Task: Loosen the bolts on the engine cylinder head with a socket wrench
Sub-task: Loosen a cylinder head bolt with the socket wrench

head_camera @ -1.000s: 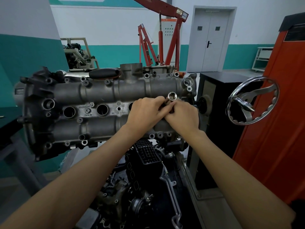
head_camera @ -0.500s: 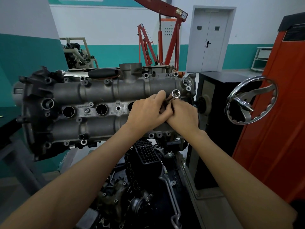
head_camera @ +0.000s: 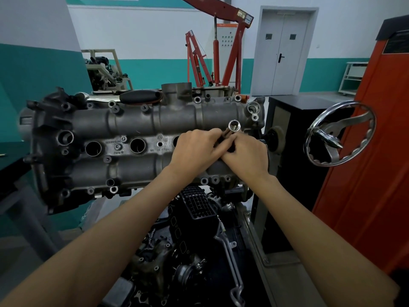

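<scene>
The grey cylinder head point(head_camera: 137, 125) lies across the view on an engine stand, with bolt holes along its edges and round plug wells in the middle. Over its right part, my left hand point(head_camera: 197, 149) and my right hand point(head_camera: 247, 155) meet. Both grip a socket wrench whose shiny open socket point(head_camera: 234, 125) points up and toward me above my fingers. The wrench handle is mostly hidden inside my hands. I cannot see which bolt lies under them.
A chrome handwheel point(head_camera: 340, 134) sticks out at the right beside a black cabinet point(head_camera: 294, 116) and an orange machine point(head_camera: 376, 173). A black intake part point(head_camera: 197, 204) and engine pieces sit below the head. A red engine hoist point(head_camera: 221, 52) stands behind.
The socket has swung slightly up and to the right as both hands shifted with it. My left fingers have stretched further over the wrench.
</scene>
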`<state>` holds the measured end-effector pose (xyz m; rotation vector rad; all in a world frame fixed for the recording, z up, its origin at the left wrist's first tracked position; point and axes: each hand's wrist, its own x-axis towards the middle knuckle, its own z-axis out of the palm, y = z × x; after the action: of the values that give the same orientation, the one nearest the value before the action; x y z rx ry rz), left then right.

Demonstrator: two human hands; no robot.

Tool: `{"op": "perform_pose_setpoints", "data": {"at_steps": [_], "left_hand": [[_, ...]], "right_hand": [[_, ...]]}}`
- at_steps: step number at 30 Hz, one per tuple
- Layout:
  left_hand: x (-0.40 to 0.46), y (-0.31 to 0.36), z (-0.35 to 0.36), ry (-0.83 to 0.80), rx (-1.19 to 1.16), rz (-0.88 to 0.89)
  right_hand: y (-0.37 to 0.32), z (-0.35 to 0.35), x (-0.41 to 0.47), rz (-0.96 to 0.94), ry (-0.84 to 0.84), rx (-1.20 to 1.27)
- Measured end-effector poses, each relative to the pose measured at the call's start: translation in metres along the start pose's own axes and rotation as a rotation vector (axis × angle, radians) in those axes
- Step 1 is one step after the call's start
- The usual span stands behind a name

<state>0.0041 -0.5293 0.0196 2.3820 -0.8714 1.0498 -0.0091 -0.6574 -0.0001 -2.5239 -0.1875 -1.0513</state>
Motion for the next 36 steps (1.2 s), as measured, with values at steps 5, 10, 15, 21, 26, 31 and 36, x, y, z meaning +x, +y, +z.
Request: {"op": "perform_pose_setpoints", "data": {"at_steps": [5,10,15,21,26,31,36], "left_hand": [[-0.0011,0.0007,-0.0008,0.028,-0.002,0.044],[-0.0015,0.0024,-0.0004,0.02,0.048,0.053],[-0.0013,0.0025,0.0012,0.028,0.06,0.043],[-0.0019,0.0032,0.0027,0.013,0.086,0.051],[-0.0016,0.0017,0.0017,0.023,0.063,0.031],[-0.0009,0.0005,0.002,0.035,0.044,0.021],[-0.0017,0.0004,0.0021,0.061,0.0,0.043]], "right_hand": [[-0.0018,-0.0011,-0.0023,-0.017,0.062,0.024],[-0.003,-0.0011,-0.0026,-0.027,0.072,0.046],[-0.0013,0.0012,-0.0029,-0.036,0.042,0.05],[0.0013,0.0033,-0.0017,-0.014,0.022,-0.02],[0.0013,0.0025,-0.0012,0.006,0.011,-0.036],[-0.0007,0.0,-0.0031,-0.041,0.085,0.054],[-0.0043,-0.0007,-0.0052,-0.062,0.186,0.047]]}}
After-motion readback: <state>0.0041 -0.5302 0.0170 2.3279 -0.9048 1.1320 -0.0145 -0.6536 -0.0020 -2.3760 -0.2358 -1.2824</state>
